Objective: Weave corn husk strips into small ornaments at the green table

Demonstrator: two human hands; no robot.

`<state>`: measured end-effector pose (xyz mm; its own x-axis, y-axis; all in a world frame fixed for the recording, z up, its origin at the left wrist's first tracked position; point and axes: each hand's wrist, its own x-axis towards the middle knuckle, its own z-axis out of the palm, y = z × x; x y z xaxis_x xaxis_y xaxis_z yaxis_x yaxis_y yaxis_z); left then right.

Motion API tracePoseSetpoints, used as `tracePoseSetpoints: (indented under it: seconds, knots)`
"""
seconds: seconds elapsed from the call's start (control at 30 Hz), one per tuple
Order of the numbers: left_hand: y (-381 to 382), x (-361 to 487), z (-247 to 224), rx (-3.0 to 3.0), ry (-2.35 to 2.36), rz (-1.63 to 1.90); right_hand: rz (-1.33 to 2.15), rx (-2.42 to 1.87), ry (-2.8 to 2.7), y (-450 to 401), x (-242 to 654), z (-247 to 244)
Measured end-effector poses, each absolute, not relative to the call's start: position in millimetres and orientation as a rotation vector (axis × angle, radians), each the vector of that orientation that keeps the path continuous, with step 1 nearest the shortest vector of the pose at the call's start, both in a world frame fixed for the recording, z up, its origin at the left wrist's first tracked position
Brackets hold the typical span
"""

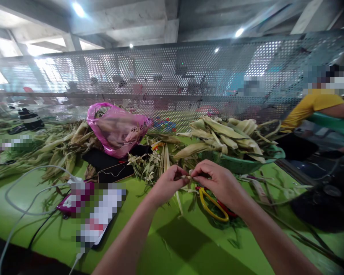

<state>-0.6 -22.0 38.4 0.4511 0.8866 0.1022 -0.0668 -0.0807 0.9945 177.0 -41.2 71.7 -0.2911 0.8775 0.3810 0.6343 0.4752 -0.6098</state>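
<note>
My left hand (170,184) and my right hand (213,181) meet over the green table (149,233), fingertips nearly touching. Both pinch a small pale piece of husk (188,176), its shape mostly hidden by the fingers. A thin pale strip (178,203) hangs below my left hand. Under my right hand lie scissors with a yellow handle loop (210,208) and a red one. Beyond my left hand is a bunch of small knotted husk pieces (149,168).
Behind my right hand, a green basket (237,163) holds dry husks. A pink bag (117,130), a husk pile (65,149), a phone (106,214) and cables lie left. A perforated screen (160,76) stands behind; a person in yellow (312,105) sits right.
</note>
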Motion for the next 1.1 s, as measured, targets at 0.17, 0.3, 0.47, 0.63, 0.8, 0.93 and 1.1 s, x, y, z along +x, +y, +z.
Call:
tracePoseSetpoints:
  seconds: [0.17,0.3,0.47,0.63,0.8,0.93,1.1]
  knots:
    - [-20,1,33,1.466,0.771,0.948,0.400,-1.252,-2.006,-42,173,71]
    - [-20,1,34,1.446,0.761,0.970,0.418,-1.229,-1.952,-40,171,69]
    - [-21,0,36,1.376,0.798,0.966,0.444,-1.223,-1.969,-40,174,71]
    - [-21,0,35,1.358,0.769,0.950,0.404,-1.252,-2.061,-42,176,74]
    - [-19,-1,35,1.435,0.755,0.970,0.377,-1.250,-2.019,-43,173,70]
    - [-16,0,31,1.481,0.742,0.984,0.460,-1.256,-1.921,-40,172,65]
    - [-13,-1,26,1.404,0.676,1.009,0.632,-1.225,-1.866,-38,172,67]
